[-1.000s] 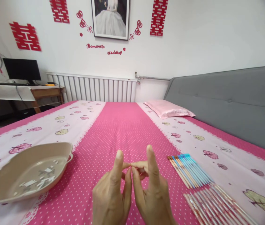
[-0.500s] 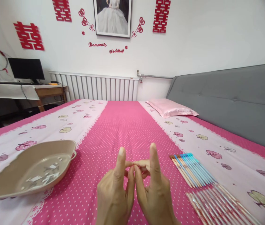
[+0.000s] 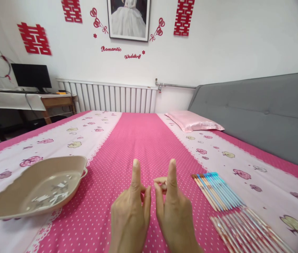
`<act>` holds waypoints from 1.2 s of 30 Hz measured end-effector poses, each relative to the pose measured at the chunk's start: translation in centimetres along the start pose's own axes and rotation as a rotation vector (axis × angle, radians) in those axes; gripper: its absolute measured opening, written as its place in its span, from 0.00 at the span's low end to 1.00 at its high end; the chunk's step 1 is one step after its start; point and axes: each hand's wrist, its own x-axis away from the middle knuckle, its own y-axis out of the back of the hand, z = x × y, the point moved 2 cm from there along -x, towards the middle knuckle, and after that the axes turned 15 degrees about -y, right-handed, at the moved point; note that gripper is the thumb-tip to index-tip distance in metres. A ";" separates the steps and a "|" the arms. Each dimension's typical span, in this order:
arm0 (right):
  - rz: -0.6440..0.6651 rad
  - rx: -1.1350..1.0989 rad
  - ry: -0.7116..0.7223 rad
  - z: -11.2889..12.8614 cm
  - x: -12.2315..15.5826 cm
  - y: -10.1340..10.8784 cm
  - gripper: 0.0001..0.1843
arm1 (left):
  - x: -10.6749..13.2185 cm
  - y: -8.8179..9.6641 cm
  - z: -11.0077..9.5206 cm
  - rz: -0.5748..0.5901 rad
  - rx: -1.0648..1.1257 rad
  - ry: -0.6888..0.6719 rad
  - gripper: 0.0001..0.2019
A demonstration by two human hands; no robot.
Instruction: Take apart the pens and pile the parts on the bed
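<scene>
My left hand is held up over the pink dotted bedspread, its back toward me. One finger points upward, the thumb is beside it, and the other fingers bend inward, partly hidden. My right hand mirrors it, a short gap to the right. I see nothing held in either hand. Closest to my right hand are the blue-topped pencils, laid side by side. Patterned pencils lie in a row nearer to me. Left of my hands, a beige basin holds small white and grey pieces.
A pink pillow rests by the grey headboard. Behind the bed stands a white radiator under a framed picture. At the far left, a monitor is on a desk.
My hands have moved apart: the fingertips that met in the middle now have a gap between them. The view has shifted slightly. Basin and pencils stay in place.
</scene>
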 end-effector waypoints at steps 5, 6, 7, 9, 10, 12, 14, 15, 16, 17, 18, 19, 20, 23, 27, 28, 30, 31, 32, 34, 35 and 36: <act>-0.005 0.129 -0.102 -1.1 -0.3 -0.4 0.34 | 0.1 -0.2 0.5 0.070 -0.089 -0.007 0.35; -0.011 0.137 -0.122 -1.2 -0.4 -0.4 0.34 | 0.1 -0.2 0.6 0.076 -0.097 -0.010 0.35; -0.015 0.141 -0.135 -1.3 -0.5 -0.4 0.34 | 0.1 -0.3 0.6 0.078 -0.104 -0.010 0.35; -0.022 0.147 -0.144 -1.4 -0.6 -0.3 0.33 | 0.1 -0.3 0.8 0.072 -0.114 -0.006 0.35; -0.022 0.149 -0.142 -1.4 -0.7 -0.2 0.33 | 0.1 -0.3 0.8 0.070 -0.115 -0.003 0.35; -0.020 0.153 -0.130 -1.3 -0.7 -0.2 0.33 | 0.1 -0.2 0.9 0.067 -0.112 -0.001 0.35; -0.020 0.156 -0.122 -1.2 -0.6 -0.2 0.33 | 0.1 -0.2 0.9 0.071 -0.107 0.001 0.35; -0.019 0.157 -0.122 -1.2 -0.5 -0.3 0.34 | 0.1 -0.2 1.0 0.072 -0.106 0.002 0.35; -0.016 0.155 -0.122 -1.1 -0.5 -0.3 0.34 | 0.1 -0.2 1.0 0.074 -0.105 0.004 0.35; -0.014 0.151 -0.123 -1.1 -0.4 -0.3 0.34 | 0.1 -0.2 1.1 0.076 -0.103 0.005 0.35; -0.013 0.145 -0.123 -1.0 -0.4 -0.3 0.34 | 0.1 -0.2 1.1 0.078 -0.101 0.007 0.35; -0.013 0.138 -0.121 -1.0 -0.3 -0.3 0.34 | 0.1 -0.2 1.2 0.082 -0.099 0.009 0.35; -0.010 0.133 -0.118 -1.0 -0.3 -0.3 0.34 | 0.2 -0.2 1.2 0.085 -0.097 0.013 0.35; 0.009 0.139 -0.114 -0.9 -0.3 -0.3 0.34 | 0.1 -0.1 1.2 0.095 -0.099 0.025 0.36; 0.031 0.154 -0.121 -0.9 -0.3 -0.3 0.34 | 0.0 0.1 1.1 0.102 -0.098 0.044 0.38; 0.033 0.156 -0.121 -0.9 -0.3 -0.3 0.34 | 0.0 0.1 1.0 0.101 -0.097 0.046 0.38; 0.036 0.154 -0.122 -0.8 -0.3 -0.3 0.34 | -0.1 0.0 1.1 0.098 -0.096 0.043 0.38; 0.039 0.149 -0.123 -0.8 -0.3 -0.3 0.34 | -0.1 0.0 1.1 0.096 -0.095 0.041 0.38; 0.045 0.140 -0.128 -0.9 -0.3 -0.3 0.34 | -0.1 -0.1 1.1 0.098 -0.094 0.040 0.38; 0.069 0.121 -0.156 -1.0 -0.3 -0.4 0.34 | 0.0 -0.1 1.2 0.109 -0.090 0.049 0.39; 0.086 0.108 -0.180 -1.0 -0.3 -0.3 0.34 | 0.0 0.0 1.2 0.115 -0.086 0.057 0.39; 0.110 0.085 -0.208 -1.0 -0.3 -0.2 0.35 | -0.1 0.1 1.1 0.121 -0.077 0.066 0.39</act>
